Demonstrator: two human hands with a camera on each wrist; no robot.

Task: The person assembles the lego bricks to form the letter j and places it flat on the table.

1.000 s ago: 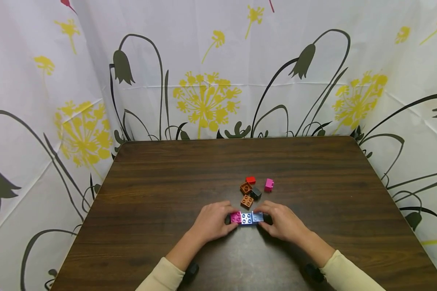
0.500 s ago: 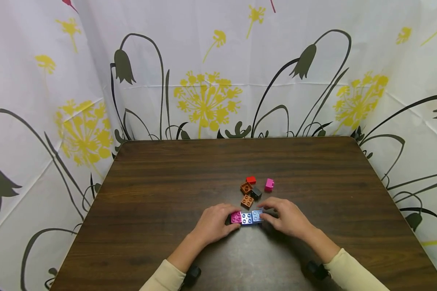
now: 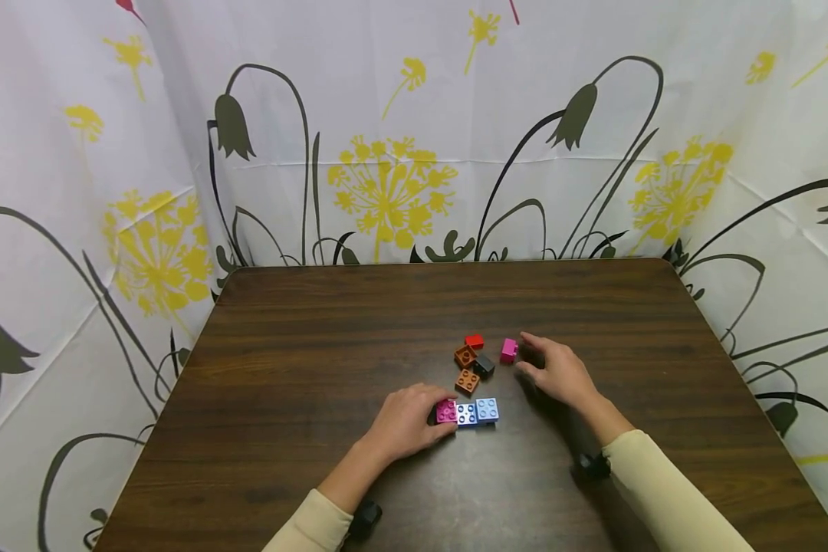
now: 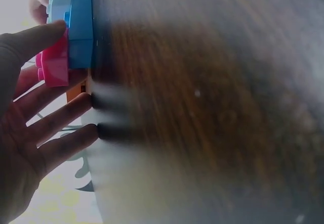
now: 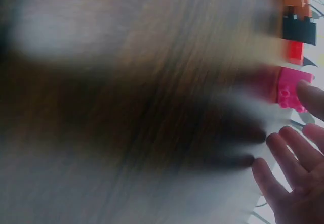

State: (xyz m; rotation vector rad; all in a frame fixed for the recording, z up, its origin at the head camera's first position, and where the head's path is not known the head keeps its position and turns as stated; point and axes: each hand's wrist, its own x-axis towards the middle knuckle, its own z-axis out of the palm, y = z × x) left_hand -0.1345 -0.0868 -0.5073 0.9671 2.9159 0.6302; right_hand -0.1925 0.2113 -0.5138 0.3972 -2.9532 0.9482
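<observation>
A low row of toy building bricks stands near the table's middle. A pink brick (image 3: 446, 411) sits at its left end, a light blue brick (image 3: 487, 409) at its right end, and blue bricks (image 4: 81, 32) lie beneath. My left hand (image 3: 407, 422) pinches the pink end between thumb and forefinger; its other fingers are spread in the left wrist view. To the right of a loose pink brick (image 3: 508, 350), my right hand (image 3: 560, 373) reaches with thumb and fingers apart and nothing between them. That brick lies on its side, studs toward the hand.
Left of the loose pink brick lie a red brick (image 3: 474, 341), a black brick (image 3: 484, 366), a tilted brown brick (image 3: 465, 356) and an upright brown brick (image 3: 467, 381). The wooden table (image 3: 303, 345) meets a flowered curtain (image 3: 414, 130) at its far edge.
My right hand has let go of the light blue brick and moved away and rightward, to beside the loose pink brick. The left hand keeps its hold on the row.
</observation>
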